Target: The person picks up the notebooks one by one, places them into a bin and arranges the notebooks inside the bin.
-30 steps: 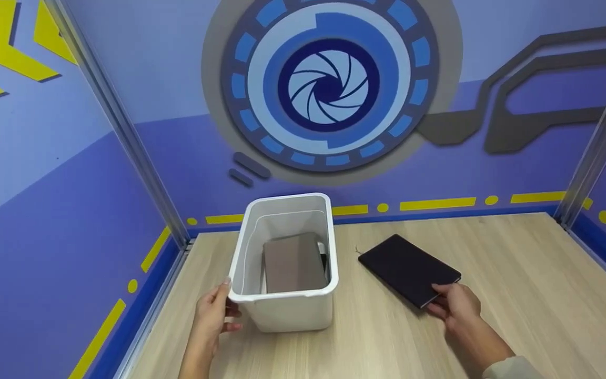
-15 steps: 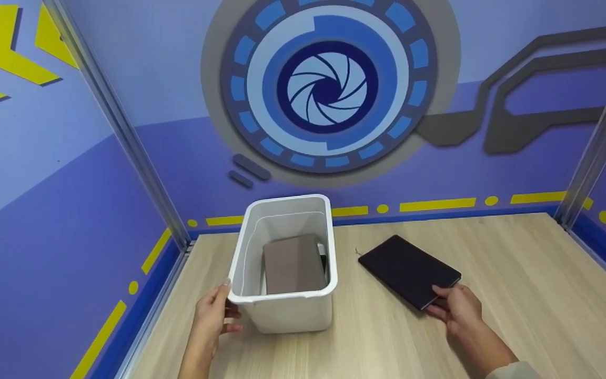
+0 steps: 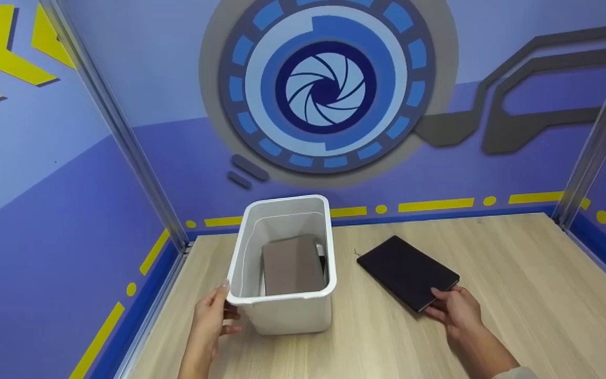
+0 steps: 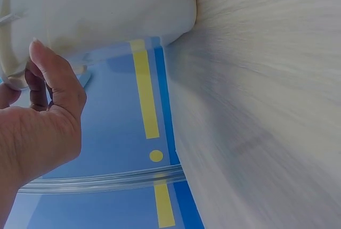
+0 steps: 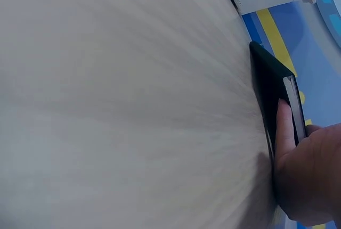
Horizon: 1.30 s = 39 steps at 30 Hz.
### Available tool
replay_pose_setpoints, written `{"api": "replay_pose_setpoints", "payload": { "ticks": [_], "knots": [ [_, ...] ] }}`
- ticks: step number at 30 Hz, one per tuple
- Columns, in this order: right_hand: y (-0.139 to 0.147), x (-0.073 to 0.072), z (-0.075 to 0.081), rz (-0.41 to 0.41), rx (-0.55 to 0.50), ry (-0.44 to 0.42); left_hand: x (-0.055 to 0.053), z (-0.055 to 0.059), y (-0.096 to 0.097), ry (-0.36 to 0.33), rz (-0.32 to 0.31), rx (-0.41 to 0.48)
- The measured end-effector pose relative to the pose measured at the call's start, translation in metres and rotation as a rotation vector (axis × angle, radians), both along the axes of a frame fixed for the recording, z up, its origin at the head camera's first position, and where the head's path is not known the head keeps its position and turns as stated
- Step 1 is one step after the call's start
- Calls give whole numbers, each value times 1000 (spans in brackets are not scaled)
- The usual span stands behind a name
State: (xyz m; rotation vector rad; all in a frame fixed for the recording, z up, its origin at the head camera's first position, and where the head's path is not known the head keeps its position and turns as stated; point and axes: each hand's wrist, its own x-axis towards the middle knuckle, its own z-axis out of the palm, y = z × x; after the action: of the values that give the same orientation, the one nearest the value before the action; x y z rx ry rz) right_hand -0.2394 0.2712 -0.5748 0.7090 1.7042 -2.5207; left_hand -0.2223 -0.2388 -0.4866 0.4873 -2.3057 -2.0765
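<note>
A white plastic bin [image 3: 293, 316] stands upright on the table, left of centre. My left hand [image 3: 209, 318] holds its near left corner, thumb at the rim; the left wrist view shows the fingers [image 4: 37, 88] curled by the rim. Inside the bin lies a grey-brown, book-like thing [image 3: 292, 266], with something small, white and black partly hidden on its right. To the right, my right hand [image 3: 461, 310] pinches the near corner of a black notebook [image 3: 408, 271], thumb on top and fingers underneath. In the right wrist view that notebook [image 5: 272, 77] has its near edge raised slightly off the table.
The pale wooden table [image 3: 371, 337] ends at a blue printed back wall [image 3: 177, 152]. A metal post [image 3: 119, 121] rises at the back left corner and another post [image 3: 592, 142] at the back right. A thin ribbon [image 3: 356, 252] sticks out from the notebook's far left corner.
Hardly anything differs. Both hands keep their holds on the bin and the notebook, and the whole head view has shifted very slightly.
</note>
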Motion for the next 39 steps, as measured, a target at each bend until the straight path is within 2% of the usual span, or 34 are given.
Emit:
{"api": "replay_pose_setpoints", "payload": {
  "ticks": [8,14,21,29,39],
  "knots": [
    [1,0,0,4,-19,2,3,1,2,-3,6,11],
    [3,0,1,14,-20,-7,0,0,1,1,-5,16],
    [4,-1,0,40,18,0,2,1,3,27,25,18],
    [2,-2,-1,44,-2,15,6,3,4,5,62,3],
    [2,0,0,23,-41,26,5,2,3,12,44,21]
  ]
}}
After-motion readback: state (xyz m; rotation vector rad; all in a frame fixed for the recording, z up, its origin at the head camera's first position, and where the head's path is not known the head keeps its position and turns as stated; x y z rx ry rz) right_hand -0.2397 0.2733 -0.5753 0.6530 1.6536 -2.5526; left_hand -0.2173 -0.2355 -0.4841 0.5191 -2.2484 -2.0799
